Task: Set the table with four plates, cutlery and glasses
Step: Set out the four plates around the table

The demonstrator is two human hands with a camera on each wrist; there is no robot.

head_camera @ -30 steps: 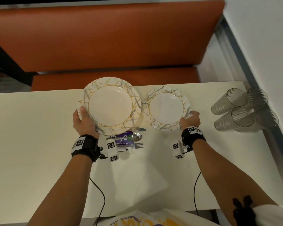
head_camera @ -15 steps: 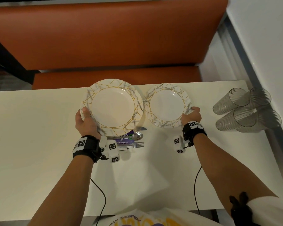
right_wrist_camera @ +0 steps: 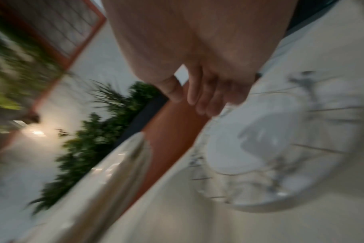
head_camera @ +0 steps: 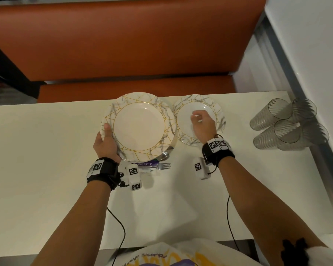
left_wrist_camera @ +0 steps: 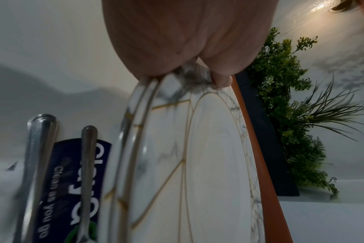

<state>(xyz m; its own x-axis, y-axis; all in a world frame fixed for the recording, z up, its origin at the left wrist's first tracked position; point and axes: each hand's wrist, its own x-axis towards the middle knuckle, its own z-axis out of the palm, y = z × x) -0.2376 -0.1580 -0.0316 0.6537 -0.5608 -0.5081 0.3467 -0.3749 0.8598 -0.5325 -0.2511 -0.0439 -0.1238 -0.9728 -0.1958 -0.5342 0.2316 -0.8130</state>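
Note:
My left hand grips the left rim of a stack of white marbled plates with gold lines, thumb on top, held above the table; the left wrist view shows two rims stacked. One more plate of the same pattern lies flat near the table's far edge. My right hand hovers over it with loosely curled fingers, holding nothing. A fork, a spoon and other cutlery lie on a purple packet, partly hidden under the stack.
Several clear ribbed glasses lie on their sides at the table's right edge, by the wall. An orange bench runs behind the white table. Cables trail from both wrists.
My right hand let go of the right plate's rim and moved over its middle; that plate now lies nearer the far edge. The left hand's stack shifted slightly forward.

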